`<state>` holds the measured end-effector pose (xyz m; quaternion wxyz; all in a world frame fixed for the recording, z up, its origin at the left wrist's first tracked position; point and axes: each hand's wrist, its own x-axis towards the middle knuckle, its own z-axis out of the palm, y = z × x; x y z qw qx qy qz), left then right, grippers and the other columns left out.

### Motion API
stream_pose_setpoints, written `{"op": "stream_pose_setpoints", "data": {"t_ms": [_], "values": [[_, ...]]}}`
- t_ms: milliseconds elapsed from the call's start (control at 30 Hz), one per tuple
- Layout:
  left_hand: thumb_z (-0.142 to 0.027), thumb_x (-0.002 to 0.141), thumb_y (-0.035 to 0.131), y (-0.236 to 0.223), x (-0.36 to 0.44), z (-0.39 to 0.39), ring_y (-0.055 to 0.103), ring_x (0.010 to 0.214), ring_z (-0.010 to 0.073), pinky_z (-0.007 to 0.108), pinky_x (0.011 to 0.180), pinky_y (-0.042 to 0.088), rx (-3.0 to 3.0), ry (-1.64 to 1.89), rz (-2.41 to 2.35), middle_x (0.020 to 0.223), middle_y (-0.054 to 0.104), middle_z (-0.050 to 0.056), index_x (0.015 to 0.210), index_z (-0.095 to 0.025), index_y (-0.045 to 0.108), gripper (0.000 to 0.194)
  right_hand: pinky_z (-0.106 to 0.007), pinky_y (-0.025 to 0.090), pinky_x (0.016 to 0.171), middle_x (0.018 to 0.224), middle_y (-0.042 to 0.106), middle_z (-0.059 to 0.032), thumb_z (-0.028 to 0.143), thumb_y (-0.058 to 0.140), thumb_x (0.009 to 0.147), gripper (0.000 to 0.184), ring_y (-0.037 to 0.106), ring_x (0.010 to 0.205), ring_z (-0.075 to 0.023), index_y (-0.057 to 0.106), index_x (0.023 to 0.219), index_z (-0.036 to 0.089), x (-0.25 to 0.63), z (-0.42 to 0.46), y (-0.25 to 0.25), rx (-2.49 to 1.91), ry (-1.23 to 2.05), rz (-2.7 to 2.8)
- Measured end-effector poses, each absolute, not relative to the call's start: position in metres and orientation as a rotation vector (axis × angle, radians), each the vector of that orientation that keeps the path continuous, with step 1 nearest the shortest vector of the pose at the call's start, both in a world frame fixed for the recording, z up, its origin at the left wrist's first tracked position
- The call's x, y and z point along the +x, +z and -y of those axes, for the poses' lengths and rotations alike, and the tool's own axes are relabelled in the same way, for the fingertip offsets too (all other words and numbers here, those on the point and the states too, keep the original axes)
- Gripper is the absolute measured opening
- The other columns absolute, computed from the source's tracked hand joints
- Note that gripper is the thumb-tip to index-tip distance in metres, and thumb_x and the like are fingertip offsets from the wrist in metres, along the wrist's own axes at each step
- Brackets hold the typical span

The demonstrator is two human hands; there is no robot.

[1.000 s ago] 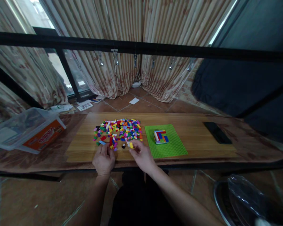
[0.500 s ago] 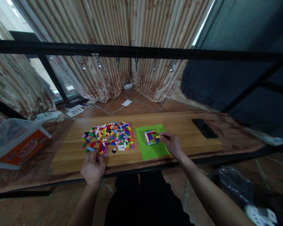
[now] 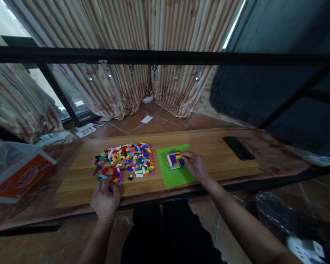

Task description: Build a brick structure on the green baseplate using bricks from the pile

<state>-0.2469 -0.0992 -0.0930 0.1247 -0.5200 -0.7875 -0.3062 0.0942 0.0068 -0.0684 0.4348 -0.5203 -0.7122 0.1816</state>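
Note:
My right hand [image 3: 195,167] pinches a small yellow brick [image 3: 178,157] between thumb and fingertips, right at the top of a low square build [image 3: 173,165]. That build has a white outer edge with red, blue and yellow bricks inside. Under it lies a green studded baseplate [image 3: 172,179]. My left hand [image 3: 106,198] rests at the front edge of the wooden board, fingers loosely bent and apart from the thumb, with nothing visible in them. Just beyond its fingertips are a light blue brick [image 3: 103,176] and a heap of mixed loose bricks [image 3: 132,157].
A black phone [image 3: 238,148] lies on the wooden board [image 3: 209,143] at the right. At the far left stands a clear plastic box [image 3: 19,172] with an orange label. A dark metal bar [image 3: 165,57] crosses the view above the board.
My right hand has moved slightly left and up, bringing the yellow brick from the build's right side to its upper right part. My left hand stays beside the heap.

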Motion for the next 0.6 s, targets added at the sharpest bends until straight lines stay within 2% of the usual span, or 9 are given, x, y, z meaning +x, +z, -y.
{"op": "stream_pose_setpoints", "data": {"t_ms": [600], "values": [[-0.024,0.086,0.045,-0.0909,-0.2463,0.1002,0.062,0.081,0.0206,0.029,0.065,0.041,-1.527,-0.862,2.264,0.091,0.067,0.006,0.102,-0.019,0.066,0.027,-0.032,0.05,0.077,0.086,0.068,-0.0043,0.028,0.056,0.084,0.018,0.064,0.083,-0.0176,0.072,0.082,0.022,0.0909,-0.0124,-0.072,-1.264,0.505,1.73]]}}
